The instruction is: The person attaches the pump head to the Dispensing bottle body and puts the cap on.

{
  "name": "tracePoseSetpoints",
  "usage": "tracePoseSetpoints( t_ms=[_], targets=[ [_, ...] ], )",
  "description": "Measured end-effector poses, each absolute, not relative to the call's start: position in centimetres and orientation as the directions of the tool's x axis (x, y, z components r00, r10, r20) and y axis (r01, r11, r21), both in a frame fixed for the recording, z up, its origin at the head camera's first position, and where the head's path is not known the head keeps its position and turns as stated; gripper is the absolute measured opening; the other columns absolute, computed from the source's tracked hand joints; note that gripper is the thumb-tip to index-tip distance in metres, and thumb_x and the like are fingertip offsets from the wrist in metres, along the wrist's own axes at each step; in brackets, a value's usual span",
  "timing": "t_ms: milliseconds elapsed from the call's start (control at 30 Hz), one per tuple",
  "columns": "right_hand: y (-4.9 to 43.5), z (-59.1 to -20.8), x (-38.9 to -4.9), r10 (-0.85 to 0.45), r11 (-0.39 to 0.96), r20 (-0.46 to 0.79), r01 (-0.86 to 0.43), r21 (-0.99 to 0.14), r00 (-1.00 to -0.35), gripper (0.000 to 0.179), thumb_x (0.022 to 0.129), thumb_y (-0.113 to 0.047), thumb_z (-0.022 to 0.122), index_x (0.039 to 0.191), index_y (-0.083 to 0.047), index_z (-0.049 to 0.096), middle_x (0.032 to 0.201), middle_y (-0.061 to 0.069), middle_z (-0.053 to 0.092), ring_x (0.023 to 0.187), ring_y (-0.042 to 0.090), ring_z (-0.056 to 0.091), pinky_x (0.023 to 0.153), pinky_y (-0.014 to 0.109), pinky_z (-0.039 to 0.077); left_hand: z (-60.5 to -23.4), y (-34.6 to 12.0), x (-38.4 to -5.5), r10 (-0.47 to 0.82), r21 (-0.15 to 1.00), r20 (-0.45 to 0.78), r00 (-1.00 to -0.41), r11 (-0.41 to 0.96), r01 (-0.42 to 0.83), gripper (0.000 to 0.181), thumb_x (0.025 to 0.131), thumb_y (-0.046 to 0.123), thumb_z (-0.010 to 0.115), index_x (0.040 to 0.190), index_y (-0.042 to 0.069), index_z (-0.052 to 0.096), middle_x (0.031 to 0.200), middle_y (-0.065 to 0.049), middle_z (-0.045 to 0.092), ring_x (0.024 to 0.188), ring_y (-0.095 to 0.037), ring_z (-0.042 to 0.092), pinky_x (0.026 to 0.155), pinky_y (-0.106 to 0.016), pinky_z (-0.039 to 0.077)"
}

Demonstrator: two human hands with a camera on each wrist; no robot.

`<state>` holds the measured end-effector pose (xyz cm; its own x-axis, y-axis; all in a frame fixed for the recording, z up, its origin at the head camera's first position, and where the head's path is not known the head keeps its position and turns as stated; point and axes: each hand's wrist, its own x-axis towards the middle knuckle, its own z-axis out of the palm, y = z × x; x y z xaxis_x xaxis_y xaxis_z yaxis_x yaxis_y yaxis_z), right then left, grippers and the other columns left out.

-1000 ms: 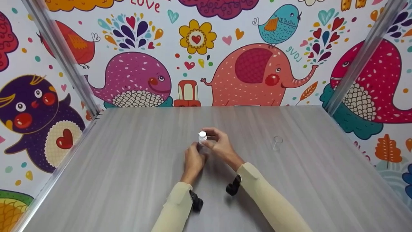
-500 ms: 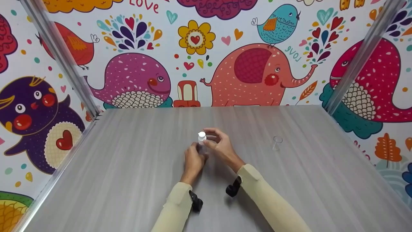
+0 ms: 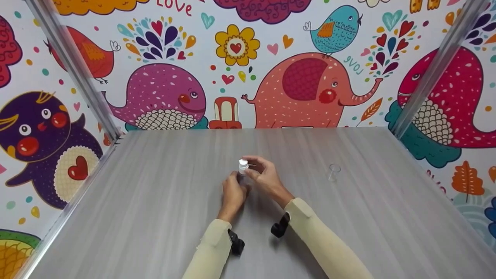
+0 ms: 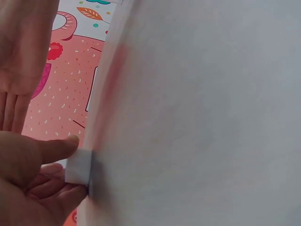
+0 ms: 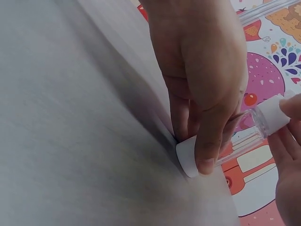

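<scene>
A small pump bottle stands upright between both hands, with a clear body (image 5: 240,143), a white base (image 5: 187,157) and a white top (image 3: 243,165). My left hand (image 3: 233,192) grips it low, thumb and fingers around the white base, which sits at the table surface in the left wrist view. My right hand (image 3: 267,176) pinches the white collar (image 5: 273,115) at the top between thumb and fingers. In the head view, the hands hide most of the clear body. To the right stands a small clear cap (image 3: 333,172), apart from both hands.
The grey wood-grain table (image 3: 162,186) runs back to a printed cartoon wall (image 3: 232,77). Metal posts (image 3: 77,73) stand at the left and right corners. A black wrist camera (image 3: 236,243) hangs from each sleeve.
The right hand's fingers have shifted slightly around the bottle's white top, and the top has turned a little. The left hand and the clear cap have stayed in place.
</scene>
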<state>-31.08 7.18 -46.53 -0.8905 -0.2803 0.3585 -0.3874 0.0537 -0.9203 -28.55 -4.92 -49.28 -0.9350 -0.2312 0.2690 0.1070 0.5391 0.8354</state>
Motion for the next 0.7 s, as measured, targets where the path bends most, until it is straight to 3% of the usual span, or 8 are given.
tracePoseSetpoints(
  t_ms=[333,500,700],
  targets=[
    [6.94,-46.69,-31.19,-0.238,0.069,0.368,-0.394,-0.917,-0.899,0.034,0.090,-0.002,0.070,0.123,-0.005,0.065,0.121,0.015,0.067,0.112,0.028,0.066,0.091,0.028,0.055,-49.32,-4.98,-28.63,-0.235,0.838,0.277,-0.932,0.534,0.115,0.020,0.073,-0.009,0.068,0.092,-0.005,0.064,0.086,-0.023,0.069,0.074,-0.029,0.057,0.070,-0.046,0.050],
    [6.71,-46.92,-31.22,-0.214,0.051,0.354,-0.372,-0.927,-0.911,0.034,0.088,-0.003,0.073,0.121,-0.004,0.065,0.118,0.016,0.067,0.106,0.029,0.067,0.087,0.025,0.056,-49.43,-4.95,-28.67,-0.239,0.828,0.302,-0.923,0.546,0.129,0.022,0.070,-0.012,0.068,0.091,-0.006,0.064,0.087,-0.023,0.070,0.077,-0.031,0.062,0.074,-0.048,0.051],
    [6.76,-47.01,-31.28,-0.203,0.066,0.371,-0.390,-0.918,-0.906,0.036,0.085,-0.004,0.076,0.120,-0.005,0.066,0.118,0.015,0.065,0.107,0.028,0.066,0.094,0.040,0.055,-49.35,-4.80,-28.67,-0.239,0.831,0.278,-0.930,0.545,0.108,0.023,0.073,-0.013,0.065,0.096,-0.007,0.064,0.093,-0.024,0.071,0.081,-0.033,0.064,0.077,-0.050,0.052]
  ],
)
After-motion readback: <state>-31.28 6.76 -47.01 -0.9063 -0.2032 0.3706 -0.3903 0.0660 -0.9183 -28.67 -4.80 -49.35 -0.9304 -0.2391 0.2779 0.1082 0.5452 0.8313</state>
